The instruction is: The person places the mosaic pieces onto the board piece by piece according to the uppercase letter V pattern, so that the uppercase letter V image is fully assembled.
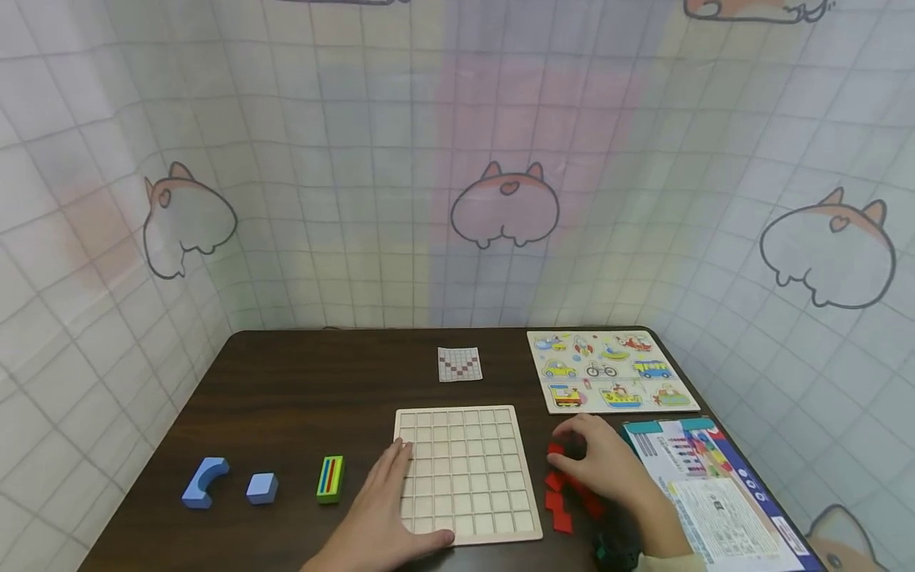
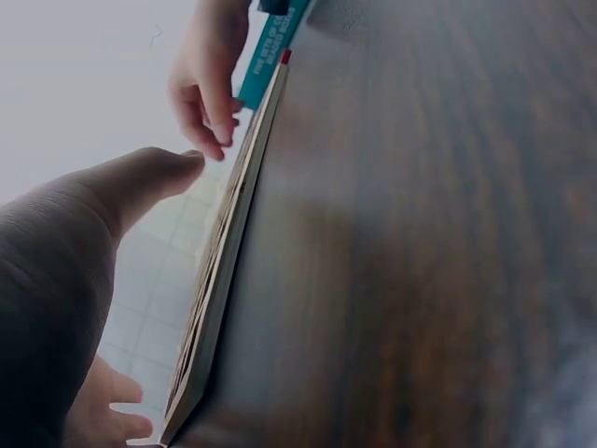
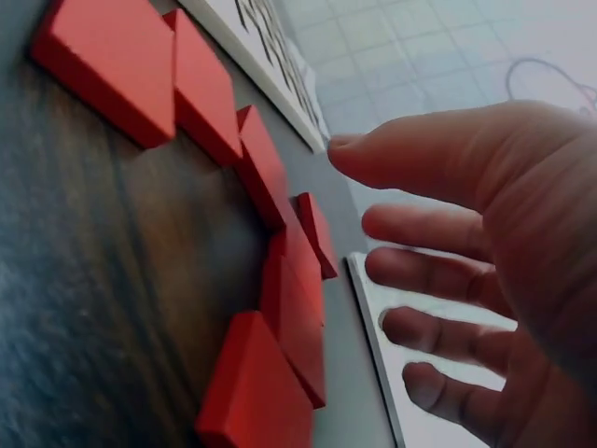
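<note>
Resting flat with straight fingers, the left hand [image 1: 382,516] presses the near-left corner of the grid board [image 1: 466,473], apparently to steady it on the table [image 1: 300,397]. The right hand [image 1: 608,469] hovers with fingers spread, gripping nothing, over the red blocks [image 3: 270,243] lying just right of the board.

Dark table [image 1: 300,389]: grid board [image 1: 465,470], red tiles [image 1: 561,496], vehicle puzzle [image 1: 609,369], blue blocks [image 1: 227,483].
</note>
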A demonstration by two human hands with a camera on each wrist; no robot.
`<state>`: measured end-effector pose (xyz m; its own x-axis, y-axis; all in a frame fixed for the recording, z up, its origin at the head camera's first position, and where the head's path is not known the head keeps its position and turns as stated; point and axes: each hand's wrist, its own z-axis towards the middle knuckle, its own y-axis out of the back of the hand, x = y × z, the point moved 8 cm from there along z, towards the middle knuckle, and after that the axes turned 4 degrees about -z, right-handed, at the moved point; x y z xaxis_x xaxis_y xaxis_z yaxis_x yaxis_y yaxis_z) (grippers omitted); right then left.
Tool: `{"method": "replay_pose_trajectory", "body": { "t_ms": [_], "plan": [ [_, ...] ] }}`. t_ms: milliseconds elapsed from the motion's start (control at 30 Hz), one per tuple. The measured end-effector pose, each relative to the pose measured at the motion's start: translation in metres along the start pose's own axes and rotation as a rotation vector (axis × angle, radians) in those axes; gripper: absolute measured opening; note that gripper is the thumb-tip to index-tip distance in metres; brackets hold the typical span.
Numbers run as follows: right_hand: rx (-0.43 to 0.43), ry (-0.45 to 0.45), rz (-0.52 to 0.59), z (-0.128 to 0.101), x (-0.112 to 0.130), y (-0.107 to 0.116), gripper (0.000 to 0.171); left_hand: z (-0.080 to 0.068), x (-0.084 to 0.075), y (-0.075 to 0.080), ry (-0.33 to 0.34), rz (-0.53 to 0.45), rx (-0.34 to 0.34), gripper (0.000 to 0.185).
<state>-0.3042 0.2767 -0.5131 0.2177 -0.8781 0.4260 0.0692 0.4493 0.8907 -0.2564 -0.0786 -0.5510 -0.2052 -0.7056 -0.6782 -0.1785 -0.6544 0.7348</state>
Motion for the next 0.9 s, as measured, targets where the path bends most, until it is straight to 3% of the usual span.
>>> {"method": "replay_pose_trajectory", "body": {
  "t_ms": [200, 400, 900],
  "plan": [
    [0.006, -0.068, -0.067, 0.008, -0.005, -0.011, 0.035, 0.0, 0.008, 0.0, 0.032, 0.013, 0.021, 0.153],
    [-0.005, -0.102, -0.065, 0.006, -0.012, -0.012, 0.034, 0.0, 0.012, 0.0, 0.005, 0.011, 0.015, 0.152],
    [-0.005, -0.093, -0.058, 0.005, -0.014, -0.014, 0.015, -0.004, 0.012, 0.001, -0.006, -0.018, 0.016, 0.148]
  ]
}}
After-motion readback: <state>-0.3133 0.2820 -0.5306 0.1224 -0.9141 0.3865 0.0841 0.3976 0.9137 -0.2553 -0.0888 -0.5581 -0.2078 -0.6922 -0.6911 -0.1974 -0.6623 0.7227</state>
